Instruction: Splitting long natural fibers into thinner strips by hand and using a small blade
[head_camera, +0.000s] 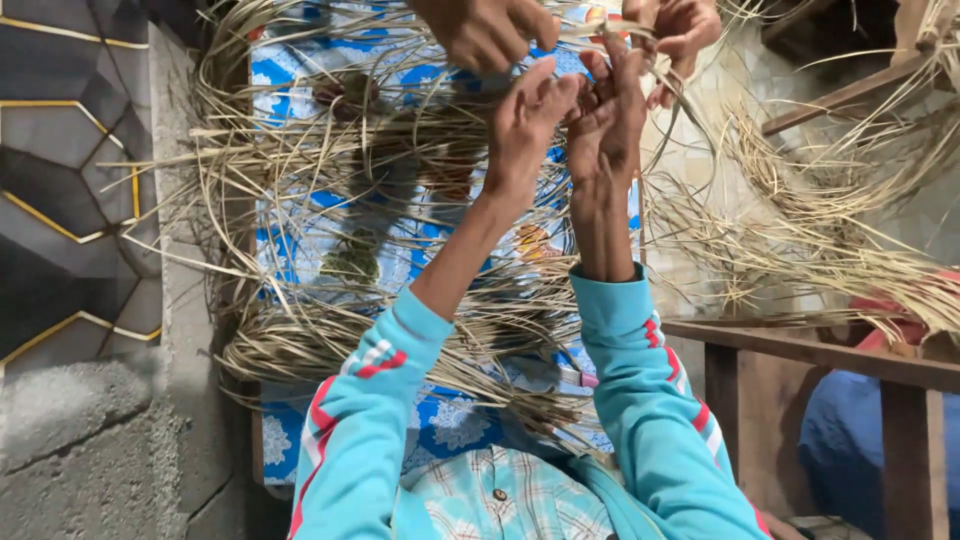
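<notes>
Your left hand (522, 125) and right hand (606, 112) are pinching pale straw strands (585, 40) together, raised above the blue patterned cloth (300, 215), while another person's hands (487, 30) are gripping the same strands.

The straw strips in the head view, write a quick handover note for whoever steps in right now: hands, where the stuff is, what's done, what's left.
Left hand: raised, fingers pinching thin straw strips near the top of the view.
Right hand: raised beside it, touching the same strips.
Another person's two hands work the same strips from the opposite side.
Loose straw bundles lie over the blue patterned cloth; more straw is heaped to the right by a wooden frame.
Done: nothing finished is visible.
Left: most straw lies loose and unworked.
</notes>
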